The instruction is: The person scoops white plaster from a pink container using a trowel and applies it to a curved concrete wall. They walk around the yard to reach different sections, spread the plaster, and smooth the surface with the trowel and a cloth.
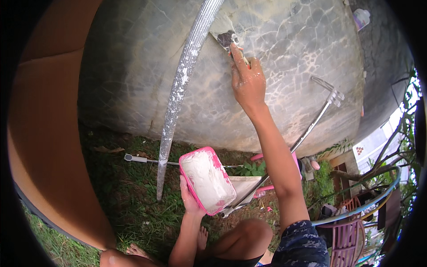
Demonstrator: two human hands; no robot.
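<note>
My right hand (pixel 250 82) is raised to the grey wall (pixel 293 49) and grips a putty knife (pixel 226 39). Its broad blade, smeared with white and dark patches, lies against the wall, and the index finger stretches along it. Much of the handle is hidden by the fingers. My left hand (pixel 190 200) holds a pink plastic tub (pixel 214 155) from below and at its left side, tilted toward me. White putty (pixel 207 178) coats the inside of the tub. Light smears and veined lines run over the wall's surface.
A paint-spattered ribbed pole (pixel 182 80) leans against the wall left of my right hand. A metal pole with a bracket-like head (pixel 331 95) leans at the right. A large orange-brown panel (pixel 49 115) stands at left. Grass (pixel 147 218) covers the ground; a purple chair (pixel 344 240) is at lower right.
</note>
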